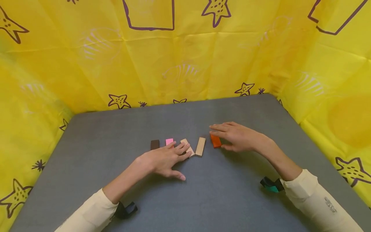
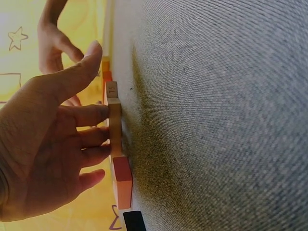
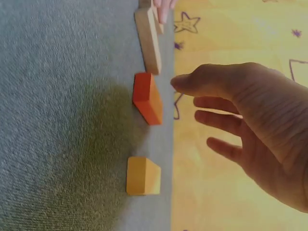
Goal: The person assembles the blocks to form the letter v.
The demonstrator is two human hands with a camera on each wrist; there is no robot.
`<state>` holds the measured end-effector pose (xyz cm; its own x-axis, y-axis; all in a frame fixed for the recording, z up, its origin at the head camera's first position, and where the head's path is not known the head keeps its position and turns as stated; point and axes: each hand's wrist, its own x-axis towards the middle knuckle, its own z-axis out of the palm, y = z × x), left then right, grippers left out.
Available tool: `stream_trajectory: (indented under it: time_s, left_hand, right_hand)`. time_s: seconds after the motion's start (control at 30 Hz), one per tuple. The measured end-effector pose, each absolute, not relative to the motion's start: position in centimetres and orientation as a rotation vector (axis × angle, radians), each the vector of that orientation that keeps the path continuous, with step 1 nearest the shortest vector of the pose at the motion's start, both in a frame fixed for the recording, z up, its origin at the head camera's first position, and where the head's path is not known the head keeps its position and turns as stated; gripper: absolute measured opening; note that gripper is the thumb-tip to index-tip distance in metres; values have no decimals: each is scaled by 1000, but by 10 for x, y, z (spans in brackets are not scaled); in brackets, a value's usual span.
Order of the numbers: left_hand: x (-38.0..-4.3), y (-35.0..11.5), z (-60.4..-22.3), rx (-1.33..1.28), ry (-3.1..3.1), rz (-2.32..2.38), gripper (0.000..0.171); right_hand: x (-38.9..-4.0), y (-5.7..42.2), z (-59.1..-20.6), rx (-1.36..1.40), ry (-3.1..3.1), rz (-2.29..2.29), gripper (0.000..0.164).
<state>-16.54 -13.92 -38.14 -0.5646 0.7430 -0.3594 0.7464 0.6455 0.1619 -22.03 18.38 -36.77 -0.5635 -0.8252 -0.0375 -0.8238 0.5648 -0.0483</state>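
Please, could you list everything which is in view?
Dark block: one, brown, row's left end
Pink block: one, pink, next right
Wooden blocks: two, pale, row's middle
Red block: one, orange-red, right of these
Yellow block: one, yellow, right end
Table: one, grey, under the blocks
Cloth: count unclear, yellow with dark stars, behind and beside the table
Wrist devices: two, black, at the cuffs
Sleeves: two, cream, on both forearms
Left hand: one, bare, over the left wooden block
Right hand: one, bare, near the red block
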Motion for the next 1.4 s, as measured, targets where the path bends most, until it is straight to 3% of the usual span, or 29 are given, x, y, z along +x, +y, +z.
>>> stream_trajectory:
  time_s: [1.4]
  left_hand:
    - [-164, -137, -377, 1177, 2467, -63, 94]
  right_hand:
    - [-237, 180, -385, -1486, 2680, -74, 39]
